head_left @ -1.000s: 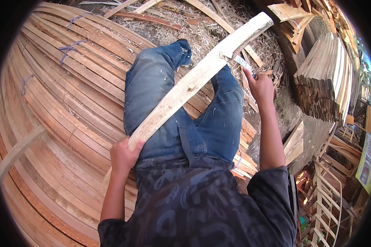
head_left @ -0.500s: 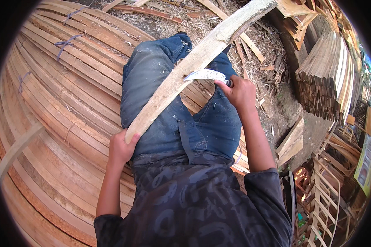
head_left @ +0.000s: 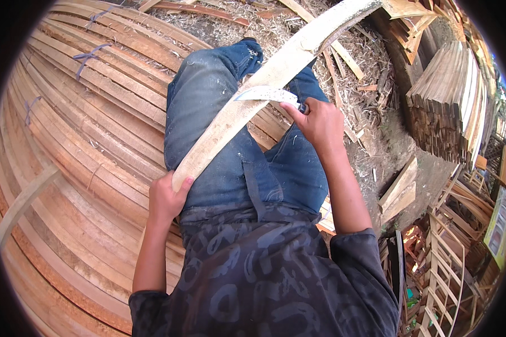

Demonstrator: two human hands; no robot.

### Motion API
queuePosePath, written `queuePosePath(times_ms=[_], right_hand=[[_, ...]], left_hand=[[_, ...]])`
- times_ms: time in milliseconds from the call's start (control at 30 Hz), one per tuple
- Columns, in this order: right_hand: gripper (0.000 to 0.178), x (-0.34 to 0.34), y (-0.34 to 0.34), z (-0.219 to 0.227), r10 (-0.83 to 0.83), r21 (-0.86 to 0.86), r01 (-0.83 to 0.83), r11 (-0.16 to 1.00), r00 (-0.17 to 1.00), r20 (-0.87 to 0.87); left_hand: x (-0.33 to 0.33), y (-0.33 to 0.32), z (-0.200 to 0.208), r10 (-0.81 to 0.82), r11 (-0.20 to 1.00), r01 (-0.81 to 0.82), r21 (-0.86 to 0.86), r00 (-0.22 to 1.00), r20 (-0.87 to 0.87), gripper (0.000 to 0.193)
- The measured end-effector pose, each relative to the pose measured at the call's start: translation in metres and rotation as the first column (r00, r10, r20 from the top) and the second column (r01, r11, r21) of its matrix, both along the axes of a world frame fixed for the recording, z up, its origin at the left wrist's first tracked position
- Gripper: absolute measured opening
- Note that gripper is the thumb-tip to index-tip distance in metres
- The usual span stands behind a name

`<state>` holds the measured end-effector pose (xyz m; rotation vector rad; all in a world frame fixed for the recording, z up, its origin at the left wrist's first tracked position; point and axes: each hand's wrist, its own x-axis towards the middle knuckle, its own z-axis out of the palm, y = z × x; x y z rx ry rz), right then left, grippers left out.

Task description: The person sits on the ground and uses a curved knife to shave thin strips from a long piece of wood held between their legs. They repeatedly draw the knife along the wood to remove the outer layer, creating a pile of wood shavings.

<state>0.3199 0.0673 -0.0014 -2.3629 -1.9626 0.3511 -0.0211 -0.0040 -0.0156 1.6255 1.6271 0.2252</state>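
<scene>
A long, pale wooden plank (head_left: 222,128) slants across my thighs, its near end by my left hip and its far end up at the top right. My left hand (head_left: 168,199) is closed round the near end, thumb on top. In my right hand (head_left: 319,124) is a knife (head_left: 266,94) with a curved, speckled light blade, held by its dark handle. The blade lies across the plank's face about midway along, its tip near the left edge. Most of the handle is hidden by my fingers.
Under and left of me spread long wooden strips (head_left: 90,168), some tied with purple cord (head_left: 90,54). Wood shavings (head_left: 247,25) cover the ground ahead. On the right stand a stack of boards (head_left: 441,106), offcuts (head_left: 399,188) and a slatted wooden frame (head_left: 436,275).
My right hand and the knife have shifted slightly left and toward the far side, so the blade reaches further across the plank. My left hand keeps its grip on the plank's end.
</scene>
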Motion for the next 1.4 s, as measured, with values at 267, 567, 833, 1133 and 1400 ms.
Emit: queuePosePath(times_ms=[267,567,833,1133,1400], right_hand=[[0.073,0.076,0.016,-0.005,-0.250,-0.063,0.257,0.964,0.962,0.111],[0.067,0.016,-0.006,0.002,-0.048,-0.108,0.052,0.993,0.998,0.044],[0.076,0.109,0.018,-0.016,-0.341,0.028,0.341,0.940,0.927,0.153],[0.064,0.041,-0.018,-0.007,-0.094,0.025,0.096,0.995,0.992,-0.089],[0.071,0.072,0.020,-0.027,-0.426,0.180,0.439,0.880,0.898,-0.108]], left_hand=[[0.004,0.003,0.009,-0.068,0.997,0.074,0.025,0.979,-0.194,0.053],[0.007,0.000,0.002,-0.022,0.999,0.028,0.043,0.991,-0.128,0.053],[0.007,0.005,0.011,-0.096,0.988,0.123,0.093,0.963,-0.251,0.055],[0.002,0.005,-0.005,-0.054,0.998,0.056,0.038,0.997,-0.052,0.053],[-0.006,0.017,-0.001,-0.001,0.988,0.018,-0.152,0.994,0.113,0.055]])
